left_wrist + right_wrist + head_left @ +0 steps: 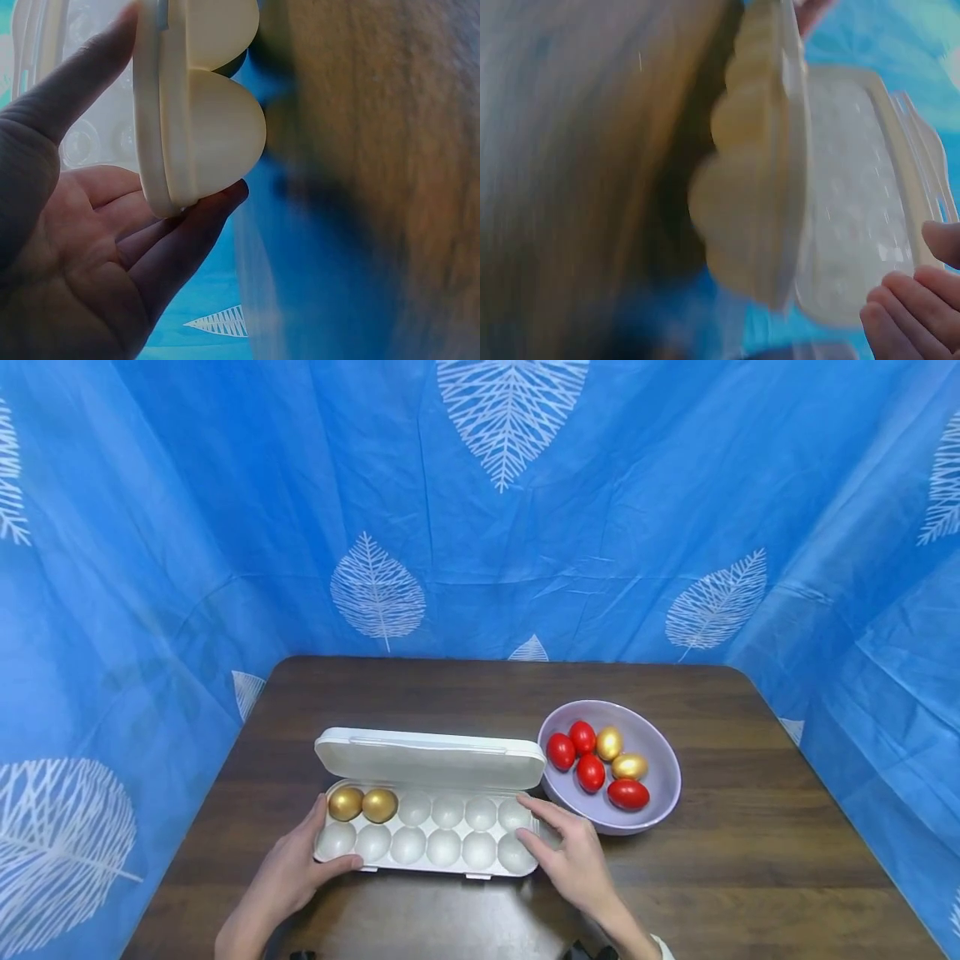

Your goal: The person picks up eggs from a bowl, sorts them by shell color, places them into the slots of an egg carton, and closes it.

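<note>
a blue curtain (525,535) printed with white leaves is hanging behind and beside a dark wooden table (765,843). on the table, a white plastic egg carton (431,826) is lying lengthwise between the person's two hands, its lid (442,763) standing open along the far side. a lilac bowl (663,787) is sitting just beyond the carton's right end.

the left hand (283,870) is gripping the carton's left end: its thumb is pressing along the near edge, while its fingers are curling around the end and reaching beneath the cups. the right hand (573,853) is holding nothing, its thumb and forefinger parting over the carton's right end; whether a fingertip is touching the rim, one cannot tell.

two gold eggs (363,805) are resting in the two leftmost cups of the far row, nearest the left hand's fingertips. four red eggs (590,773) and two more gold ones are lying in the bowl.

in the head view, the carton is hiding most of the left fingers. in the left wrist view, the carton is running out past the top edge and the table is blurring. in the right wrist view, the frame's edge is cutting off much of the right hand, and the cups' underside is smearing.
</note>
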The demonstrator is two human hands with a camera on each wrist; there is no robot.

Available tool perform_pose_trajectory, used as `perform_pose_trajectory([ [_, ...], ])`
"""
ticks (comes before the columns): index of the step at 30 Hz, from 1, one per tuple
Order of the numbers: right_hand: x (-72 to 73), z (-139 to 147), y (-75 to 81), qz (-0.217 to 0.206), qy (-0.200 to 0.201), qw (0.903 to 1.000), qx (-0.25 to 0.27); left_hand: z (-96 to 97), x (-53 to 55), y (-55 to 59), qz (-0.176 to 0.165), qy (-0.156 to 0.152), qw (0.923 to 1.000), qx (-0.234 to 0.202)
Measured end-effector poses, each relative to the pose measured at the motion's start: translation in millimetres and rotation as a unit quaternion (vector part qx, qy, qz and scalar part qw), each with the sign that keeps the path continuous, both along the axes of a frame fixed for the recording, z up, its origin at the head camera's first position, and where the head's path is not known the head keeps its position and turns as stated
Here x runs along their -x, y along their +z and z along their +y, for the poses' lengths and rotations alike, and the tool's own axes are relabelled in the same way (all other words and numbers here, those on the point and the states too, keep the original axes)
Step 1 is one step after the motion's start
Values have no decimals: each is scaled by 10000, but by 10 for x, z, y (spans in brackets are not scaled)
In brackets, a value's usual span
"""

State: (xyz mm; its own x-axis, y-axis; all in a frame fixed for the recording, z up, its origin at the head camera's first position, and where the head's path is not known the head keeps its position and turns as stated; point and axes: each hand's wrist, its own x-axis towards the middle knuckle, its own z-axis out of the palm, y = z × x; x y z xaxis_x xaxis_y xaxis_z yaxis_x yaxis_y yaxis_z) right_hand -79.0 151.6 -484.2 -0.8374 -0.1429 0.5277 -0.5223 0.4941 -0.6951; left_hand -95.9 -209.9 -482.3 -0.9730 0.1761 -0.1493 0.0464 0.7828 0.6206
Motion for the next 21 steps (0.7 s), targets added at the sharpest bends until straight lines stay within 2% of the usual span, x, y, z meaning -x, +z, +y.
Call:
perform_pose_trajectory([
  [4, -17, 249, 79, -478, -193, 9977, 441, 12, -4, -28, -125, 66, 9999, -20],
  [9, 27, 483, 235, -1000, -573, 9869, 1130, 14, -6, -42, -7, 63, 10000, 3],
  [12, 83, 598, 299, -1196, -835, 9808, 1296, 11, -16, -46, 123, 51, 9999, -32],
  [16, 181, 758, 322, -1383, -1227, 9783, 940, 13, -22, -52, 269, 10, 9996, -90],
  [21, 338, 914, 339, -1618, -1692, 9721, -173, 6, -25, -48, 227, 17, 9997, -69],
])
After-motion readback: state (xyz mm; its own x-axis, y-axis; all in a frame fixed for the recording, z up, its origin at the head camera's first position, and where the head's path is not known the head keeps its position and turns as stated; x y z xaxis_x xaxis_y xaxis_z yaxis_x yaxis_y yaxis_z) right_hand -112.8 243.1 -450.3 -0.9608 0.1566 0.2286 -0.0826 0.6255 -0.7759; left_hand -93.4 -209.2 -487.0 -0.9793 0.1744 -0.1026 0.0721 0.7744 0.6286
